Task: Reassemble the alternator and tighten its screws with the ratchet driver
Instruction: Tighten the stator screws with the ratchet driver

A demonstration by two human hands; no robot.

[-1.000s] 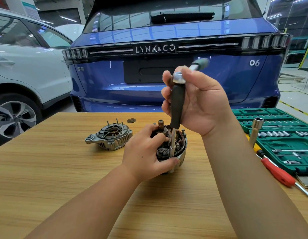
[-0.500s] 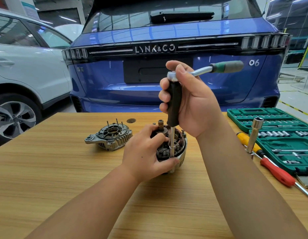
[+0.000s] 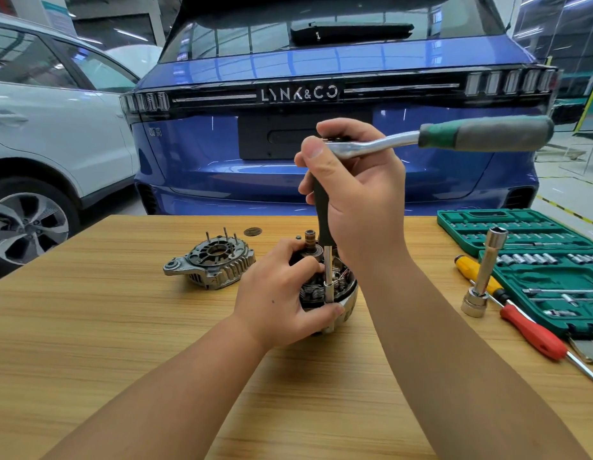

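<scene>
Head view: one light wooden table (image 3: 89,327) carries one open alternator body with copper windings (image 3: 335,287) near its centre. One left hand (image 3: 281,297) grips this body from nine o'clock, thumb on the lower rim. One right hand (image 3: 358,194) is clenched around the black upright grip of one ratchet driver (image 3: 371,147), whose green-and-grey handle sticks out toward three o'clock; its steel shaft stands vertically with the socket down on the body's rim. One grey cast alternator end cover (image 3: 210,263) lies at ten o'clock of the body, apart from it. At three o'clock sit one green socket-set case (image 3: 534,260), one chrome extension bar with socket (image 3: 484,280), and two screwdrivers, one yellow-handled (image 3: 471,267), one red-handled (image 3: 534,333).
</scene>
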